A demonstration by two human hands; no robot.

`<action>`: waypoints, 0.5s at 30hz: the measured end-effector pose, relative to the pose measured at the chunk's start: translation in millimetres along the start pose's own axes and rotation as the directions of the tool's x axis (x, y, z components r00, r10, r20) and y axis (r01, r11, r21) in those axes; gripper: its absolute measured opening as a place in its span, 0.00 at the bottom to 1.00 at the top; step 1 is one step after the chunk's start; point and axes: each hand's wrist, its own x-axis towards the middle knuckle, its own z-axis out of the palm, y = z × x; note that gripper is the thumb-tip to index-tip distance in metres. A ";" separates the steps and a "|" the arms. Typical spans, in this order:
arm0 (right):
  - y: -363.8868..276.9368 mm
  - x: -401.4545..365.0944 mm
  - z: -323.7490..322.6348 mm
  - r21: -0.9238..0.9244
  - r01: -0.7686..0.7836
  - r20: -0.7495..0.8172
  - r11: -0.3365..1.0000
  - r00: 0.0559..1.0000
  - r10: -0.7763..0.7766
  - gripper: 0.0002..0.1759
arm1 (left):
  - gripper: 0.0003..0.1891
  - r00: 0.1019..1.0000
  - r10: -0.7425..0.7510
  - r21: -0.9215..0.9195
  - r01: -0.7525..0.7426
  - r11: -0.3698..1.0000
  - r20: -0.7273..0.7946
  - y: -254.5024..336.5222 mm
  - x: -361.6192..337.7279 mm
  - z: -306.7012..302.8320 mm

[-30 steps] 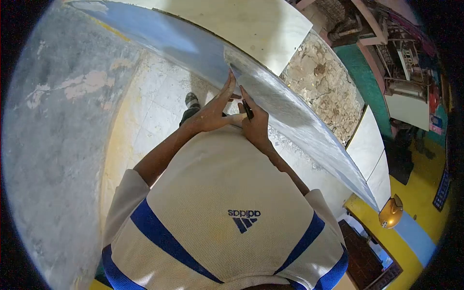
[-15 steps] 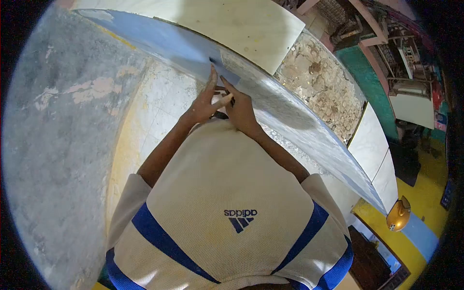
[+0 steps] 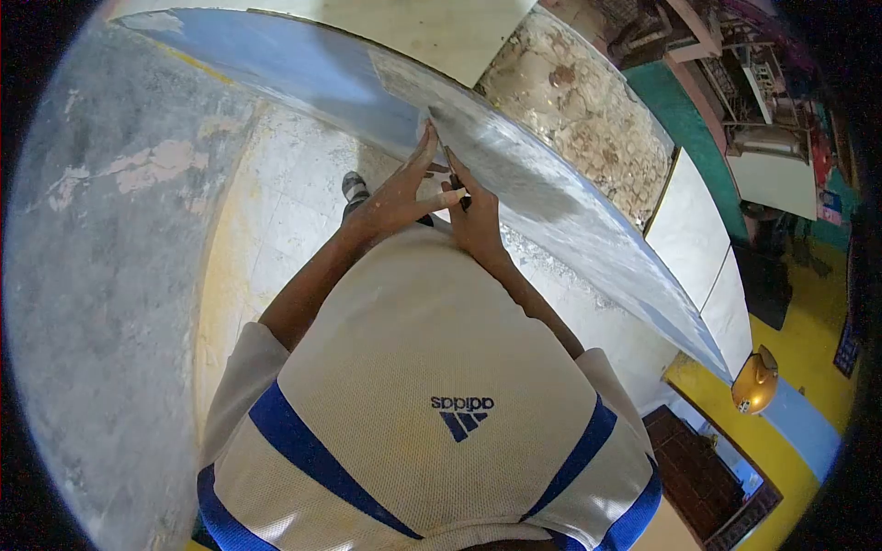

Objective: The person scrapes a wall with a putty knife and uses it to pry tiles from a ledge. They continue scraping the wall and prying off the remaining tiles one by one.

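My left hand [image 3: 397,196] reaches up to the side of the low wall, its index finger stretched out to the painted face and its thumb pointing across to my right hand. My right hand [image 3: 476,213] is closed round a slim tool with a dark handle [image 3: 466,201]; its kind I cannot tell. The tool's thin end points up toward the wall beside my left fingertips. Here the blue painted surface [image 3: 312,78] meets a rough grey patch [image 3: 496,147], and both hands sit close to that border.
White tiles [image 3: 684,207] and a broken, rubble-like patch [image 3: 583,101] top the wall. A grey plastered wall [image 3: 119,275] rises at left. Below lies a pale tiled floor [image 3: 280,197] with a foot [image 3: 355,187] on it. A golden helmet-like object [image 3: 755,384] is at right.
Both hands have shifted right along the wall face, from the blue area to the edge of the grey patch. The view has moved slightly, and a foot now shows below.
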 end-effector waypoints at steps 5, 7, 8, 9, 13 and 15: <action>1.0 -3.7 0.0 0.065 0.080 -0.067 0.995 0.995 -0.075 0.37 | 0.62 0.994 0.088 0.011 -0.088 0.996 -0.069 -4.2 -4.6 26.2; 5.9 -2.2 4.0 0.068 0.107 -0.081 0.992 0.991 -0.102 0.37 | 0.61 0.994 0.088 0.016 -0.087 0.996 -0.068 -2.4 -6.8 26.3; 7.9 -1.4 6.3 0.064 0.108 -0.084 0.992 0.991 -0.102 0.37 | 0.61 0.998 0.043 -0.039 -0.045 0.998 -0.047 -2.4 -7.9 23.6; 6.1 -1.0 8.4 0.061 0.106 -0.088 0.992 0.991 -0.101 0.37 | 0.61 1.000 0.000 -0.093 -0.002 0.996 -0.021 0.1 -9.3 21.0; -1.8 5.0 13.8 0.037 0.110 -0.069 0.993 0.992 -0.107 0.38 | 0.60 1.000 -0.023 -0.100 0.022 0.995 -0.012 1.5 -10.6 11.0; 2.6 5.9 19.5 0.037 0.125 -0.073 0.991 0.990 -0.122 0.38 | 0.60 0.998 -0.055 -0.137 0.058 0.989 0.029 5.6 -12.8 3.7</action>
